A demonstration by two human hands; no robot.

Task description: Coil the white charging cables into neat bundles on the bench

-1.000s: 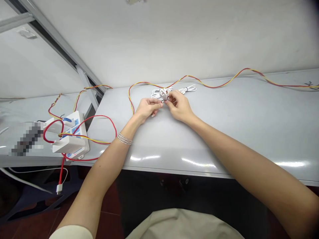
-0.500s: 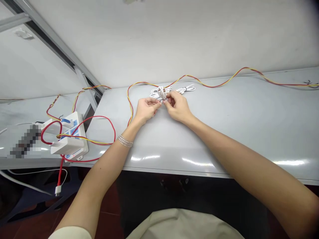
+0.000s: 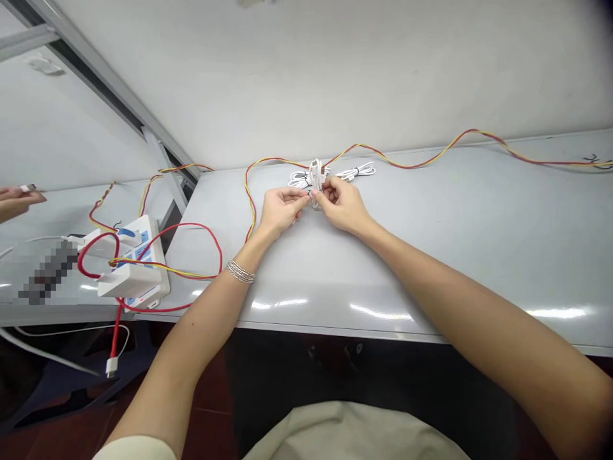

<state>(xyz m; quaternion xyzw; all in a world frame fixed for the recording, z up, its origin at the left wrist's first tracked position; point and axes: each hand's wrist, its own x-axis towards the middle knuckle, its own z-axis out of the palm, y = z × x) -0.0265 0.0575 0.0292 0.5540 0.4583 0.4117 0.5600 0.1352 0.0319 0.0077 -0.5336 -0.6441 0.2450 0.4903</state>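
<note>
A coiled white cable stands between my hands, above the grey table. My right hand pinches the coil from the right. My left hand is closed at the coil's lower left, thumb and forefinger pinched on a small black tie around it. Behind the held coil lie more bundled white cables, one on the left and one on the right, both with dark ties.
A twisted red and yellow wire runs along the wall edge. At the left are a white power strip with plugs and a red cable. Another person's hand holds a white connector at the far left.
The held white coil has turned more upright between my hands. Another person's hand has come into view at the far left edge.
</note>
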